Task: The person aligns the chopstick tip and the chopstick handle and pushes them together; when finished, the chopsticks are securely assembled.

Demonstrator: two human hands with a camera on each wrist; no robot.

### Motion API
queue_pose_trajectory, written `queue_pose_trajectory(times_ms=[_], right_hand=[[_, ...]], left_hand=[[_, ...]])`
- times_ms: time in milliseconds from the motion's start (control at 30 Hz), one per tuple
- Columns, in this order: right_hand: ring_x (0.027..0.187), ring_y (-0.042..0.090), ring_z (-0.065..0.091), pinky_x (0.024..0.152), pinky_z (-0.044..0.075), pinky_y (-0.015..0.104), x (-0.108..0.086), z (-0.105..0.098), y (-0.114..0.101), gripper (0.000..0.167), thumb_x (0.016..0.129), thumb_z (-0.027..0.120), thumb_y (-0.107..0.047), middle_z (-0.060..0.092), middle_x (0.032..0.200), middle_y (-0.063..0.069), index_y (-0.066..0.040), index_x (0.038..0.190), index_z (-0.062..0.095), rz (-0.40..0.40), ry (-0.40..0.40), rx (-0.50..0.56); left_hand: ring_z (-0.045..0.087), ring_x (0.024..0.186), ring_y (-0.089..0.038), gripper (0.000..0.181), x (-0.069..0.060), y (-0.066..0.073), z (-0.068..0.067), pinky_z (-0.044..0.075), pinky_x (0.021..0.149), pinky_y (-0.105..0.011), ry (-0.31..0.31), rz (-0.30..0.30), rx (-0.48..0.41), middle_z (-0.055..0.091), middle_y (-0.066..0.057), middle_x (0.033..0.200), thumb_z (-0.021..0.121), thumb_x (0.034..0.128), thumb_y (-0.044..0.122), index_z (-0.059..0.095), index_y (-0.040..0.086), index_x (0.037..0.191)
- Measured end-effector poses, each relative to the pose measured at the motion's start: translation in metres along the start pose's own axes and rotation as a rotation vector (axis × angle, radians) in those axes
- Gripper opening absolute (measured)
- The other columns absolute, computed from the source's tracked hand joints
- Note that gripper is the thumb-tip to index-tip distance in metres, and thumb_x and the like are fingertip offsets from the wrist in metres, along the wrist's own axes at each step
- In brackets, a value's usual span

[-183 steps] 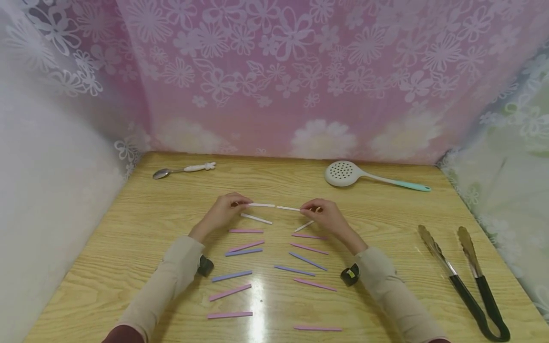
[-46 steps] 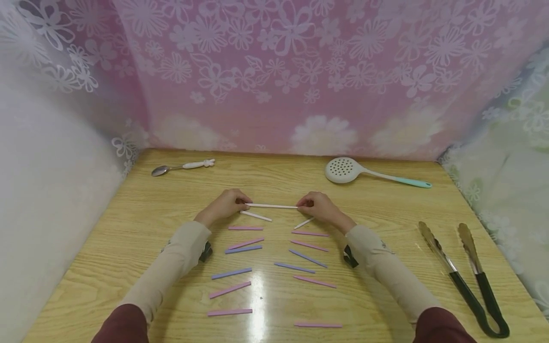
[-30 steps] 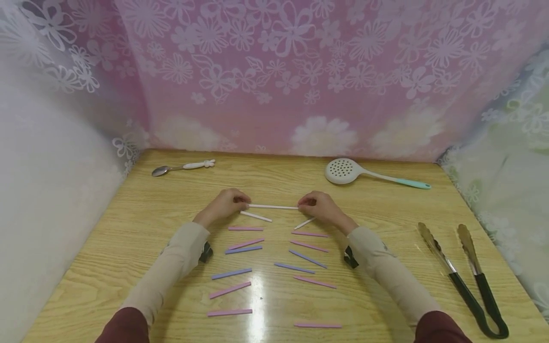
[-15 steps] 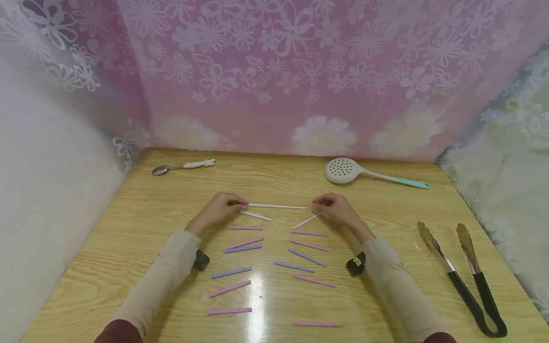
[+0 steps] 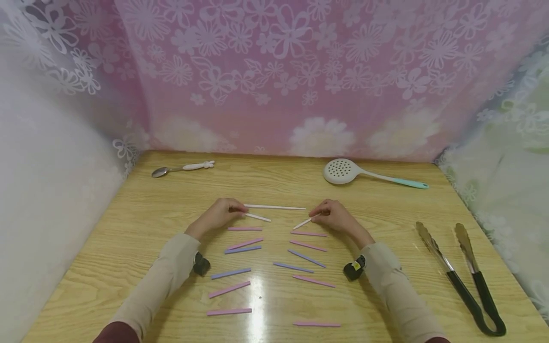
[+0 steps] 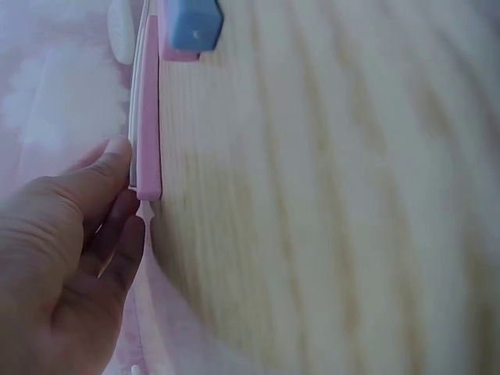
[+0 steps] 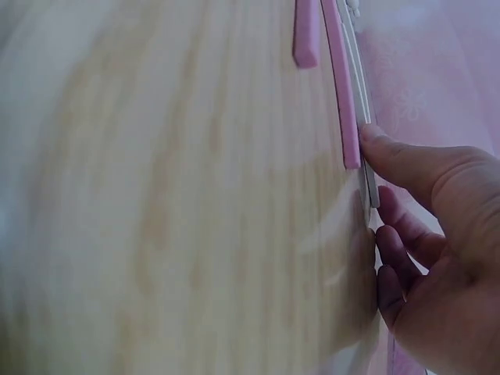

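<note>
Right of the right hand (image 5: 334,215), tongs (image 5: 461,291) show only from overhead.

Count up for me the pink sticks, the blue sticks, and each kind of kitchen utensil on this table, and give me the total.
Pink sticks: 8
Blue sticks: 4
Spoon: 1
Perforated skimmer: 1
Black-handled tongs: 1
Total: 15

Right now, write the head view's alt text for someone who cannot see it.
A person's left hand and right hand hold the outer ends of two short white sticks on a wooden table. Pink sticks and blue sticks form two columns nearer the person; a spoon, skimmer and tongs lie around them.
</note>
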State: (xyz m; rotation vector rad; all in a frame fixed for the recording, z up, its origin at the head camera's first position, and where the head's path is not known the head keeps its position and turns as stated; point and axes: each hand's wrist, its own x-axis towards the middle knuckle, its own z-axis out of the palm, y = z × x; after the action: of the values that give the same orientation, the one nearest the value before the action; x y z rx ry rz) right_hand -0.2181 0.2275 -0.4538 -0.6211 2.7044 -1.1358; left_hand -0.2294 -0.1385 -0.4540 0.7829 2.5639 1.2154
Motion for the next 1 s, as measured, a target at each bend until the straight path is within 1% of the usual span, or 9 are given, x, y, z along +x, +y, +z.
queue_pose_trajectory(times_ms=[100, 300, 467, 533, 633, 733, 800, 867, 1000], right_hand=[[0.086, 0.02, 0.054, 0.075, 0.044, 0.031, 0.0, 0.0, 0.001, 0.011, 0.085, 0.072, -0.011, 0.062, 0.093, 0.009, -0.004, 0.093, 0.075, -0.023, 0.005, -0.024], [0.087, 0.022, 0.056, 0.077, 0.046, 0.034, 0.0, 0.0, 0.002, 0.009, 0.085, 0.072, -0.011, 0.063, 0.092, 0.009, -0.004, 0.09, 0.075, -0.033, 0.021, -0.025], [0.09, 0.021, 0.058, 0.082, 0.047, 0.037, 0.0, 0.0, 0.0, 0.009, 0.087, 0.07, -0.012, 0.067, 0.092, 0.008, -0.005, 0.092, 0.074, -0.005, 0.026, -0.004], [0.09, 0.02, 0.058, 0.084, 0.047, 0.038, -0.001, 0.001, -0.001, 0.01, 0.088, 0.069, -0.013, 0.067, 0.093, 0.007, -0.006, 0.093, 0.073, 0.019, 0.03, -0.002], [0.087, 0.018, 0.059, 0.081, 0.048, 0.036, -0.001, 0.001, -0.003, 0.011, 0.089, 0.067, -0.015, 0.067, 0.093, 0.007, -0.005, 0.095, 0.071, 0.067, 0.053, 0.025], [0.082, 0.016, 0.058, 0.076, 0.048, 0.033, -0.002, 0.001, -0.007, 0.013, 0.091, 0.066, -0.015, 0.068, 0.093, 0.009, -0.004, 0.095, 0.069, 0.098, 0.101, 0.064], [0.081, 0.016, 0.058, 0.075, 0.048, 0.032, -0.002, 0.002, -0.009, 0.013, 0.091, 0.065, -0.014, 0.068, 0.092, 0.01, -0.002, 0.096, 0.068, 0.096, 0.134, 0.086], [0.082, 0.017, 0.058, 0.076, 0.048, 0.033, -0.002, 0.004, -0.013, 0.012, 0.091, 0.065, -0.013, 0.068, 0.092, 0.01, -0.002, 0.096, 0.067, 0.082, 0.156, 0.103], [0.086, 0.02, 0.06, 0.078, 0.049, 0.033, -0.001, 0.01, -0.02, 0.014, 0.092, 0.064, -0.011, 0.07, 0.097, 0.012, -0.001, 0.1, 0.069, 0.013, 0.166, 0.106]], left_hand=[[0.063, 0.098, -0.027, 0.017, 0.001, -0.001, 0.0, 0.053, 0.086, -0.037, -0.003, 0.047, 0.033, 0.069, -0.013, 0.102, 0.066, 0.0879, 0.005, 0.071, 0.0, 0.104], [0.062, 0.096, -0.027, 0.017, 0.002, 0.0, 0.0, 0.052, 0.086, -0.038, 0.001, 0.079, 0.055, 0.068, -0.012, 0.1, 0.066, 0.0873, 0.003, 0.071, -0.001, 0.103], [0.061, 0.097, -0.027, 0.02, -0.002, 0.0, 0.0, 0.052, 0.086, -0.038, 0.023, 0.06, 0.049, 0.067, -0.012, 0.102, 0.064, 0.0899, 0.006, 0.07, 0.0, 0.108], [0.06, 0.098, -0.026, 0.022, -0.003, -0.001, 0.001, 0.052, 0.086, -0.038, 0.046, 0.047, 0.041, 0.065, -0.012, 0.103, 0.062, 0.0913, 0.007, 0.068, 0.0, 0.111], [0.059, 0.099, -0.027, 0.024, -0.005, -0.001, 0.003, 0.052, 0.086, -0.038, 0.084, 0.032, 0.036, 0.063, -0.012, 0.105, 0.06, 0.0928, 0.007, 0.067, 0.0, 0.114], [0.059, 0.1, -0.026, 0.023, -0.007, 0.0, 0.004, 0.052, 0.087, -0.039, 0.11, 0.017, 0.024, 0.063, -0.011, 0.106, 0.059, 0.0934, 0.008, 0.068, 0.002, 0.114], [0.06, 0.1, -0.025, 0.022, -0.009, 0.002, 0.005, 0.052, 0.086, -0.039, 0.119, 0.011, 0.012, 0.064, -0.011, 0.108, 0.059, 0.094, 0.008, 0.068, 0.004, 0.113], [0.061, 0.098, -0.025, 0.022, -0.01, 0.004, 0.005, 0.052, 0.084, -0.039, 0.123, 0.005, -0.001, 0.065, -0.012, 0.111, 0.058, 0.0945, 0.008, 0.068, 0.004, 0.114], [0.062, 0.094, -0.021, 0.023, -0.009, 0.007, 0.006, 0.052, 0.079, -0.035, 0.127, -0.014, -0.006, 0.066, -0.012, 0.115, 0.057, 0.0953, 0.01, 0.067, 0.005, 0.115]])
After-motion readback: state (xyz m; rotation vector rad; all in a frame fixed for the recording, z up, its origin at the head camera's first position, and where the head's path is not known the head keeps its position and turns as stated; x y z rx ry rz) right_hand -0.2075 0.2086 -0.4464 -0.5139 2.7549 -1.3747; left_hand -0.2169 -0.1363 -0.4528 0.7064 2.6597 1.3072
